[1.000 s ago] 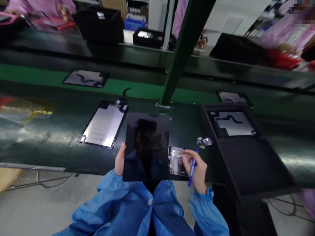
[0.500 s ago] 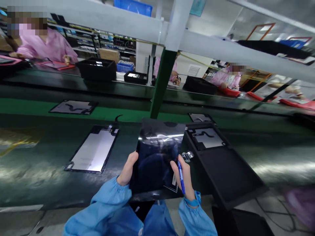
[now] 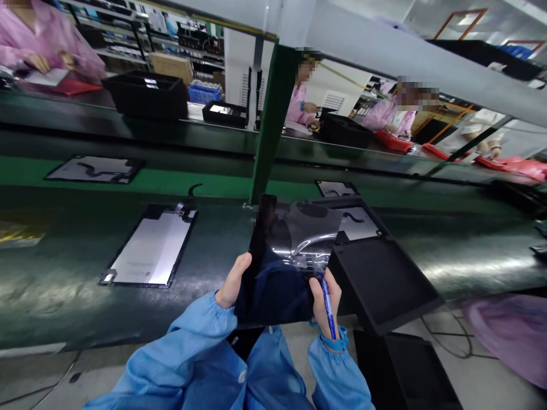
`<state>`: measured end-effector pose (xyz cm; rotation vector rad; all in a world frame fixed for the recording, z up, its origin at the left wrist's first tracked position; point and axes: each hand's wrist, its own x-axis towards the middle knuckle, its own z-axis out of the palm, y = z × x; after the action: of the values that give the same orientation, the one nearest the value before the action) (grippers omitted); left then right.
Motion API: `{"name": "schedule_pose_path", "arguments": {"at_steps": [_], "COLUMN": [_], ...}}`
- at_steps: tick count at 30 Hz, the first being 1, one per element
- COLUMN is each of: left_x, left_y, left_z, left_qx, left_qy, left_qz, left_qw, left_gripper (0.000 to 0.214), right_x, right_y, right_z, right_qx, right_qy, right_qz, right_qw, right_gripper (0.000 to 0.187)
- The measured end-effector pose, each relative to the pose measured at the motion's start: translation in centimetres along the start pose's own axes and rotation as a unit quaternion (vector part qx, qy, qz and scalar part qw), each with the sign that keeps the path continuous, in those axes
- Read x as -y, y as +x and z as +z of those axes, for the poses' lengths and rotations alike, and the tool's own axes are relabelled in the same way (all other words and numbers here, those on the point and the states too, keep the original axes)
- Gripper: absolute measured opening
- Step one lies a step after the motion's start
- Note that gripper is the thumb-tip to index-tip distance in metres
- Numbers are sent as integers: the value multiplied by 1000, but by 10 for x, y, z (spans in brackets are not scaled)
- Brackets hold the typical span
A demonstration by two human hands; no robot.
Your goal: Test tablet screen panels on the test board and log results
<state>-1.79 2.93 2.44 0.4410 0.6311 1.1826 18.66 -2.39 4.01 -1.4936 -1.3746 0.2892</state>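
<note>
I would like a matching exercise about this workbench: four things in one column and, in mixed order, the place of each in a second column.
Things:
1. blue pen
2. glossy dark panel
3. silver-backed panel
4. black tray

Places:
a. flat on the dark bench, at the left
b. gripped by the left hand and the right hand
c. on the bench's right part, beside the right hand
d. tucked along the right hand's fingers

Pairs: 1-d, 2-b, 3-a, 4-c.

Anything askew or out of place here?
The flat black tray overhangs the near edge of the dark green bench, angled. The silver-backed panel at left lies skewed. The held glossy black panel looks intact.
</note>
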Motion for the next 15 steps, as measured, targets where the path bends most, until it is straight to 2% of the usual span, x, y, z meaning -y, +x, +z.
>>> {"name": "schedule_pose_path", "arguments": {"at_steps": [2,4,7,9,10,12,13,15], "left_x": [-12,-34,-72,-91,-96,-98,-95,-87], "left_y": [-1,-7,-25,-40,-46,-55,-58,-59], "left_z": [-9,-23,-47,-60,-66,-73,-76,-82], "left_qx": [-21,-39,-71,-86,-87,-61,-39,33], "left_qy": [33,102,207,198,189,227,273,377], "left_qz": [22,31,38,33,33,53,80,163], "left_qw": [999,994,975,976,978,970,958,911], "left_gripper": [30,26,24,22,22,24,24,22], "right_x": [5,14,23,20,15,0,-9,-26], "right_y": [3,8,17,18,16,7,1,-10], "right_z": [4,11,24,32,36,44,48,52], "right_qx": [40,97,178,220,236,269,285,316], "right_qy": [2,5,19,7,-13,-72,-102,-145], "right_qz": [0,-16,-84,-117,-122,-120,-121,-128], "right_qw": [999,995,980,968,964,953,945,929], "right_gripper": [24,23,18,18,27,50,59,70]}}
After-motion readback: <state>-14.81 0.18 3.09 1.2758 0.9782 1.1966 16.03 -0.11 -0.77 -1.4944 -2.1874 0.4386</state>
